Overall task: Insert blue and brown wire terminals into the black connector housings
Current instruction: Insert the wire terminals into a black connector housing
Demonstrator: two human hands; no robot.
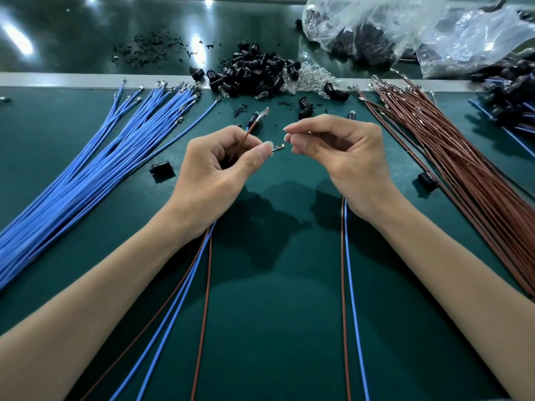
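Both hands hold wires (pixel 246 138) over the desk (pixel 275 299): the left hand (pixel 214 172) pinches one just behind its metal terminal (pixel 278 147), the right hand (pixel 341 157) grips a blue-and-brown pair (pixel 344 241). Wires look light and limp, terminals bendable; hold close behind the crimp. Black housings (pixel 254 73) lie heaped beyond.

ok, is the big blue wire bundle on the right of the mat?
No, the blue wire bundle fans out on the left; the brown wire bundle lies on the right.

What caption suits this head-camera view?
Left hand and right hand pinch thin blue and brown wires over a green mat near black plastic connector housings.
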